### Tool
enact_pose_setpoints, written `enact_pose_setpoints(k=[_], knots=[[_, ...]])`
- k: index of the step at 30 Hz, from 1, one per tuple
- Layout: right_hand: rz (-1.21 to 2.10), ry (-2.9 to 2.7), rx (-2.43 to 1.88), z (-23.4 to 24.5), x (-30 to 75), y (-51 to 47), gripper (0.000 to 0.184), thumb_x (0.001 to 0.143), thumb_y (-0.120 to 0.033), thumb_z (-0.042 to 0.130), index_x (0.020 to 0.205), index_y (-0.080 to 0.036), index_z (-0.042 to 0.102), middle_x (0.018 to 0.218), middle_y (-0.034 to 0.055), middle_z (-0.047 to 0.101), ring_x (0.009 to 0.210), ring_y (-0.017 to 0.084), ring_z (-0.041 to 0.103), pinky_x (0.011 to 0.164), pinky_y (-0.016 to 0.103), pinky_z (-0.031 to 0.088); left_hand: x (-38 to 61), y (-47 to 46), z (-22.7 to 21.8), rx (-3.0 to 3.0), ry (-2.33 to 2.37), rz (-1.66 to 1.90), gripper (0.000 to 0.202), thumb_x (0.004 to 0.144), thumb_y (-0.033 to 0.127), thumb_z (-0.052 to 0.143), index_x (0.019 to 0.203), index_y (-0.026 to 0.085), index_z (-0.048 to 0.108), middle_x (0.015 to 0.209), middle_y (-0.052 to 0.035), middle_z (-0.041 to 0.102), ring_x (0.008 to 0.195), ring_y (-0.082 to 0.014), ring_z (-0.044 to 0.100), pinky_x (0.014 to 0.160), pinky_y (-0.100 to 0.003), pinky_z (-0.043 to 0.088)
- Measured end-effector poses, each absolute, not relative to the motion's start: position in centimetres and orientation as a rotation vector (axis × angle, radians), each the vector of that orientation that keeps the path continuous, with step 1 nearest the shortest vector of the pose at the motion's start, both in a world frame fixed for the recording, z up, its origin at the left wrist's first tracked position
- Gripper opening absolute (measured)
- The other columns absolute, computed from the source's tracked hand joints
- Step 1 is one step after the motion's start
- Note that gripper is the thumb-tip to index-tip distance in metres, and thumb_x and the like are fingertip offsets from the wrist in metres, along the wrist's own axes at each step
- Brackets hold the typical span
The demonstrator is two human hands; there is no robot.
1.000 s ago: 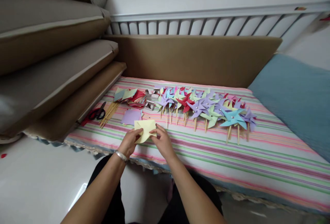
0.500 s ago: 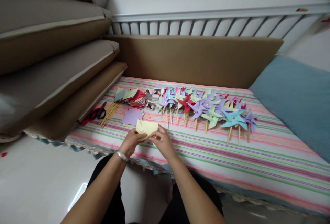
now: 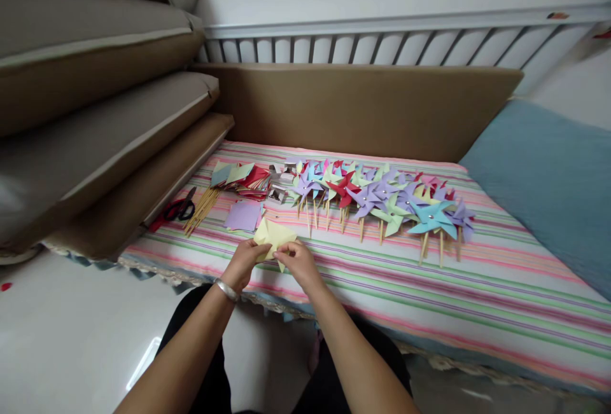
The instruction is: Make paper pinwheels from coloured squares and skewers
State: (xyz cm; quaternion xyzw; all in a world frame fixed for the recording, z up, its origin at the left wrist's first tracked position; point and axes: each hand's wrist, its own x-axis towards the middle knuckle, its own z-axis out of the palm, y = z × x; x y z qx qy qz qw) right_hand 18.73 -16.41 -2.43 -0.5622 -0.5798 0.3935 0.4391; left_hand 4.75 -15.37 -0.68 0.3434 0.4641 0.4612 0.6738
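A pale yellow paper sheet [image 3: 275, 234] is held between both hands above the striped cloth, its corners spread and one point hanging down. My left hand [image 3: 245, 261] pinches its left side, thumb on top; a bracelet circles that wrist. On the right, the fingers of my right hand [image 3: 300, 262] pinch the paper near its middle. Just beyond lie purple paper squares [image 3: 242, 216]. Farther back is a stack of coloured paper squares [image 3: 255, 182]. To the right, many finished paper pinwheels [image 3: 367, 200] on sticks lie in rows.
Black-handled scissors [image 3: 181, 208] and a bundle of wooden sticks [image 3: 203, 210] lie at the left. Small clear packets [image 3: 277, 195] sit behind the purple squares. Stacked cushions [image 3: 119, 109] rise at left, a brown panel [image 3: 358, 109] behind, a blue cushion [image 3: 539, 172] at right.
The yellow paper has turned and its corners now spread apart, with a point hanging below. My right hand has shifted slightly along it; both hands still grip it.
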Motion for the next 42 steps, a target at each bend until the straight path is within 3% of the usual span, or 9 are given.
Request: enact_pose_setpoints(k=[5, 15, 22, 24, 27, 30, 37, 42], knots=[[0.992, -1.409, -1.43, -2.4, 18.8, -16.4, 0.007, 0.062, -0.024, 0.065, 0.059, -0.018, 0.065, 0.071, 0.0001, 0.057, 0.068, 0.015, 0.053, 0.066, 0.027, 0.042, 4.9, -15.4, -0.8, 0.797, 1.067, 1.034, 0.021, 0.053, 0.02, 0.072, 0.07, 0.008, 0.069, 0.063, -0.0057, 0.068, 0.053, -0.0123, 0.057, 0.058, -0.024, 0.042], [1.009, -1.377, -1.45, -2.5, 18.9, -16.3, 0.009, 0.064, -0.025, 0.062, 0.06, -0.018, 0.065, 0.066, 0.0, 0.061, 0.066, 0.015, 0.055, 0.064, 0.027, 0.043, 5.1, -15.7, -0.5, 0.841, 1.072, 1.004, 0.021, 0.057, 0.022, 0.071, 0.072, 0.008, 0.069, 0.066, -0.008, 0.068, 0.059, -0.0156, 0.06, 0.063, -0.026, 0.044], [1.005, -1.378, -1.455, -2.3, 18.8, -16.5, 0.008, 0.063, -0.024, 0.063, 0.058, -0.018, 0.063, 0.063, -0.0001, 0.062, 0.066, 0.017, 0.057, 0.064, 0.028, 0.044, 5.2, -15.4, -0.9, 0.881, 1.195, 1.028, 0.019, 0.051, 0.019, 0.072, 0.068, 0.009, 0.068, 0.063, -0.0061, 0.068, 0.055, -0.0146, 0.059, 0.06, -0.026, 0.044], [0.989, -1.35, -1.458, -2.1, 19.2, -16.5, 0.009, 0.063, -0.025, 0.063, 0.069, -0.018, 0.065, 0.076, 0.0024, 0.065, 0.073, 0.018, 0.059, 0.069, 0.03, 0.045, 4.9, -15.3, -1.0, 0.886, 1.219, 1.023, 0.019, 0.052, 0.018, 0.071, 0.068, 0.009, 0.068, 0.062, -0.0058, 0.068, 0.055, -0.0155, 0.059, 0.06, -0.027, 0.044], [0.966, -1.295, -1.449, -1.7, 20.2, -16.4, 0.037, 0.065, -0.027, 0.063, 0.101, -0.02, 0.059, 0.107, 0.0068, 0.061, 0.096, 0.022, 0.056, 0.08, 0.034, 0.043, 4.6, -15.2, -1.1, 0.917, 1.227, 0.968, 0.019, 0.05, 0.017, 0.071, 0.068, 0.01, 0.069, 0.063, -0.0066, 0.069, 0.056, -0.0171, 0.06, 0.06, -0.027, 0.045], [1.048, -1.31, -1.4, -1.5, 21.0, -16.3, 0.055, 0.062, -0.024, 0.065, 0.116, -0.023, 0.051, 0.108, 0.0068, 0.061, 0.099, 0.022, 0.057, 0.08, 0.034, 0.044, 4.5, -15.4, -1.2, 0.97, 1.191, 0.86, 0.017, 0.05, 0.015, 0.071, 0.066, 0.01, 0.07, 0.062, -0.0071, 0.069, 0.054, -0.0167, 0.059, 0.056, -0.026, 0.043], [1.344, -1.443, -1.285, -1.6, 21.3, -16.4, 0.041, 0.053, -0.011, 0.067, 0.093, -0.021, 0.065, 0.084, 0.0004, 0.069, 0.072, 0.019, 0.062, 0.06, 0.027, 0.046, 5.1, -15.8, -1.6, 1.056, 1.096, 0.676, 0.015, 0.053, 0.016, 0.071, 0.067, 0.011, 0.072, 0.064, -0.0072, 0.069, 0.055, -0.017, 0.059, 0.058, -0.026, 0.044], [1.436, -1.411, -1.279, -1.5, 21.4, -16.5, 0.04, 0.053, -0.009, 0.064, 0.091, -0.019, 0.065, 0.082, -0.0005, 0.069, 0.069, 0.018, 0.06, 0.056, 0.025, 0.044, 5.2, -15.8, -1.5, 1.077, 1.1, 0.615, 0.02, 0.052, 0.018, 0.074, 0.07, 0.01, 0.072, 0.066, -0.0081, 0.07, 0.057, -0.0174, 0.061, 0.062, -0.028, 0.046]])
